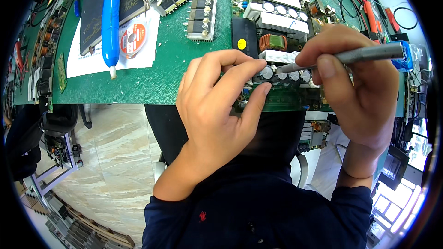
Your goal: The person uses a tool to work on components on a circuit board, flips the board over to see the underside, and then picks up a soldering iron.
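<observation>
At the near edge of the pebbled green mat [138, 90] sits a green circuit board [284, 100] with smooth silvery metal bars; right hand [362, 90] pinches a grey, cylindrical, taper-tipped tool [369, 53], tip at a row of round silvery discs [294, 76]; left hand [210, 96], separate, thumb and forefinger bracketing the leftmost disc, cannot tell if gripping; glossy blue plastic tube [110, 23] lies left.

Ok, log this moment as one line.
left hand: beside round component | right hand: holds grey pen-shaped tool | tool tip: at circuit board
</observation>
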A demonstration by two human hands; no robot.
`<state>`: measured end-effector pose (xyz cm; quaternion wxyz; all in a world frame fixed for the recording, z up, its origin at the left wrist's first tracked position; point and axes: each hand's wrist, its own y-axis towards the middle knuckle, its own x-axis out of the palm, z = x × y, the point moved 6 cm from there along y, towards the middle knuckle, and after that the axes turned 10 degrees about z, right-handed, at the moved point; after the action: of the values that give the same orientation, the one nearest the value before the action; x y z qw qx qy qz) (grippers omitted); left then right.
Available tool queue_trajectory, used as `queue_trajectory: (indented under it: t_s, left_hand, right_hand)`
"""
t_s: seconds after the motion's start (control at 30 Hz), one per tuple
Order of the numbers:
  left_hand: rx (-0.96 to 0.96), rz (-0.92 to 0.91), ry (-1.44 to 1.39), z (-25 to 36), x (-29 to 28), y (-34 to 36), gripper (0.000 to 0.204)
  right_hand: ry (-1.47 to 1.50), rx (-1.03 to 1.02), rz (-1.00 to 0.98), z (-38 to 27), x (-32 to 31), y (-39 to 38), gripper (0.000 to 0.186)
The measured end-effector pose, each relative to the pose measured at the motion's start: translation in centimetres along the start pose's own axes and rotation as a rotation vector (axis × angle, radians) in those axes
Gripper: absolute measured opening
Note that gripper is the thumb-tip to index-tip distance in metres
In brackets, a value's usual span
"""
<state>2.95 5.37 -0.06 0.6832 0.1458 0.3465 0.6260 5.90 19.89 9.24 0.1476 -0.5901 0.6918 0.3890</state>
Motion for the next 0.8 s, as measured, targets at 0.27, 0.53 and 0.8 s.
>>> queue_trajectory:
  t_s: [0.27, 0.53, 0.8]
  left_hand:
    - [-0.024, 0.013, -0.023, -0.2, 0.2, 0.0, 0.029]
    - [-0.008, 0.02, 0.008, 0.0, 0.3, 0.4, 0.028]
    - [-0.012, 0.064, -0.018, 0.1, 0.5, 0.1, 0.025]
  right_hand:
    - [0.008, -0.163, -0.019, 1.3, 1.0, -0.2, 0.013]
    - [-0.029, -0.035, -0.047, 1.8, 0.9, 0.2, 0.015]
    - [-0.014, -0.077, 0.026, 0.8, -1.0, -0.2, 0.015]
